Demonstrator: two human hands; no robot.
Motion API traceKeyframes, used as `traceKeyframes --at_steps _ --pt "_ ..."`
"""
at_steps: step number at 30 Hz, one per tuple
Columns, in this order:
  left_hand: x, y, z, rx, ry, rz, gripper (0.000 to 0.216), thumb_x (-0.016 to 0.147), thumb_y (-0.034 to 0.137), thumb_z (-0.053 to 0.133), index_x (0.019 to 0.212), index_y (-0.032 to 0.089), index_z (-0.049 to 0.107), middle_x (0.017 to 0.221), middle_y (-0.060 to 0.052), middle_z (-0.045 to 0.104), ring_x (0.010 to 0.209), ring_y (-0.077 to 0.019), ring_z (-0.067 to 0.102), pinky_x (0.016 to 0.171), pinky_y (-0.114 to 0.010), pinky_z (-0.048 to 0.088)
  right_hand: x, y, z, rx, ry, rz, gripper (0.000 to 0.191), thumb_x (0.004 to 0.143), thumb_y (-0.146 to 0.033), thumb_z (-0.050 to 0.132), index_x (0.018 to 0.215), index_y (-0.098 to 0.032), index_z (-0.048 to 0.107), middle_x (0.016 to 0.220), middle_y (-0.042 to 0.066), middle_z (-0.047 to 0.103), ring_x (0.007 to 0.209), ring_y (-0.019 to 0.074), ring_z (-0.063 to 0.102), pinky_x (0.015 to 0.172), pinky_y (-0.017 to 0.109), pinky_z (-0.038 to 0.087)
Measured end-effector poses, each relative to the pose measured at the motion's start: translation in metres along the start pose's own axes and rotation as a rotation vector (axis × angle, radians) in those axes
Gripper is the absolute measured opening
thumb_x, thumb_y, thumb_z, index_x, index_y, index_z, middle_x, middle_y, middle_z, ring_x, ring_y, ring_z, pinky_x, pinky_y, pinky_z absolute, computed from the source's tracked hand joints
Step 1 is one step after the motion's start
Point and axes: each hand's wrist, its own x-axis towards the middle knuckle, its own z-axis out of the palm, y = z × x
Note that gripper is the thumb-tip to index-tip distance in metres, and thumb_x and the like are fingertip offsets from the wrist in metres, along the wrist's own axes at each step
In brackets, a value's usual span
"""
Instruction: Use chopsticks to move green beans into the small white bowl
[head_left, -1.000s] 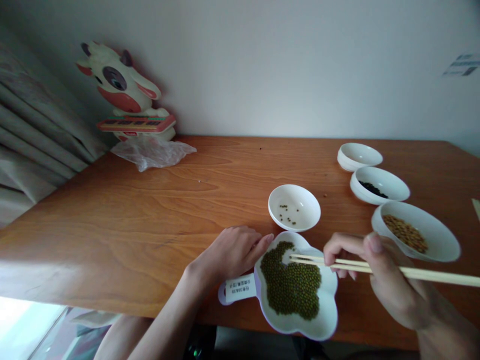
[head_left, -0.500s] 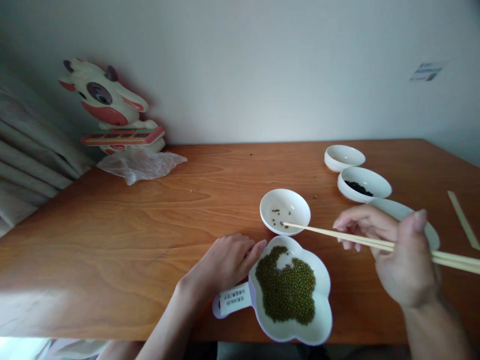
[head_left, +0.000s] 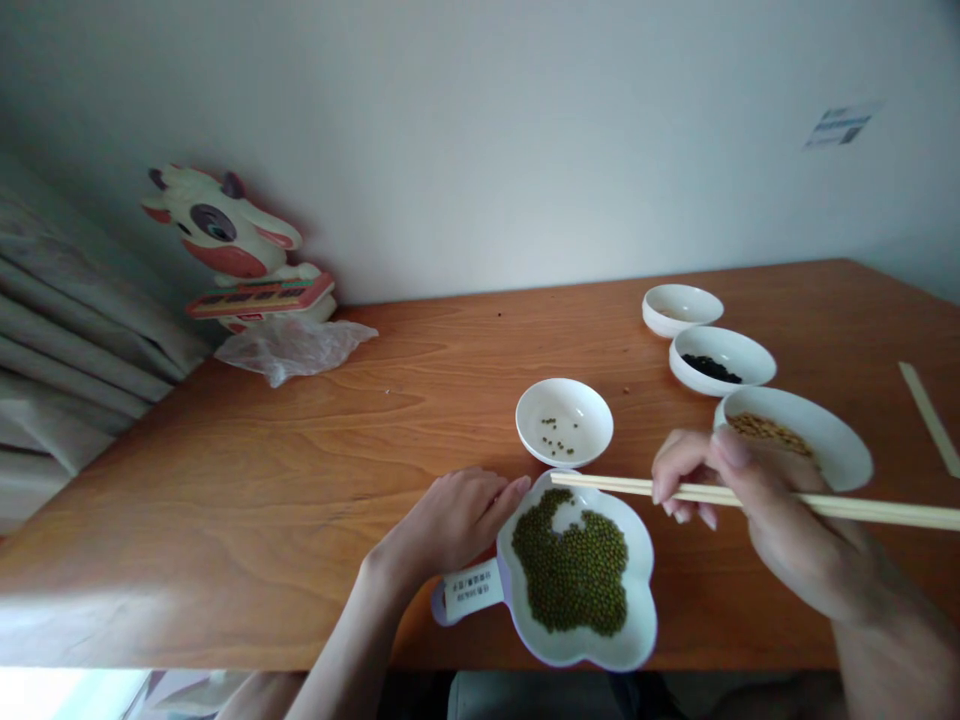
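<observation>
My left hand (head_left: 461, 522) lies palm down, loosely relaxed, thumb at the rim of the white, lilac-edged, flower-shaped dish (head_left: 639, 600). Its round green beans (head_left: 574, 578) sit between my hands, nearer the left. Pale, slim wooden chopsticks (head_left: 877, 509) run sideways, tips over the dish's far lobe (bean pinched or not, I can't tell), into my right hand (head_left: 791, 545), closed around them.

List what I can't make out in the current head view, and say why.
All in the head view:
Chopsticks: back ends cut off by the right edge.
Brown grains: partly hidden behind the right hand.
Rearmost bowl: its floor is mostly hidden by its own near wall.
Wall label: print too small and blurred to read.
</observation>
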Motion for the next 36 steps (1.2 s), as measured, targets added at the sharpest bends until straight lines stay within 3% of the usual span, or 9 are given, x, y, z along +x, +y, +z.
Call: traceKeyframes --at_steps 7,14,18,27,36 --pt "0.001 -0.002 0.003 0.005 0.016 -0.002 0.062 0.118 0.052 0.025 0.089 0.019 0.069 0.089 -0.007 0.077 0.083 -0.0214 0.071 0.079 -0.035 0.048 -0.008 -0.005 0.005 -0.055 -0.142 0.068 0.059 0.114 -0.057 0.025 0.093 -0.029 0.072 0.084 0.003 0.070 0.083 0.0193 0.066 0.073 0.032 0.054" --pt "0.001 -0.001 0.000 -0.056 0.006 -0.005 0.062 0.118 0.052 0.025 0.086 0.020 0.066 0.086 -0.006 0.075 0.079 -0.0188 0.068 0.078 -0.034 0.048 -0.021 -0.006 0.016 -0.203 -0.098 0.077 0.042 0.111 -0.053 0.040 0.098 -0.030 0.072 0.098 0.006 0.077 0.100 0.0297 0.073 0.082 0.038 0.059" --pt "0.001 0.000 0.001 -0.071 0.019 -0.009 0.061 0.118 0.052 0.026 0.087 0.020 0.068 0.087 -0.005 0.075 0.081 -0.0194 0.069 0.080 -0.034 0.048 -0.030 -0.002 0.016 -0.159 -0.098 0.093 0.051 0.111 -0.060 0.035 0.095 -0.029 0.073 0.094 0.007 0.076 0.090 0.0288 0.073 0.073 0.037 0.058" --pt "0.001 0.003 -0.001 -0.064 0.022 -0.006 0.061 0.118 0.052 0.026 0.084 0.020 0.066 0.085 -0.004 0.074 0.078 -0.0184 0.066 0.079 -0.033 0.045 -0.027 0.002 0.022 -0.116 -0.187 0.150 0.077 0.101 -0.084 0.019 0.091 -0.027 0.069 0.085 0.006 0.070 0.077 0.0253 0.065 0.069 0.038 0.048" --pt "0.001 0.003 -0.001 -0.055 0.025 0.000 0.063 0.118 0.052 0.024 0.084 0.020 0.066 0.084 -0.005 0.074 0.078 -0.0192 0.067 0.079 -0.033 0.045 -0.021 0.001 0.031 -0.155 -0.210 0.075 0.060 0.109 -0.068 0.027 0.092 -0.026 0.068 0.082 0.005 0.069 0.073 0.0227 0.065 0.064 0.036 0.047"
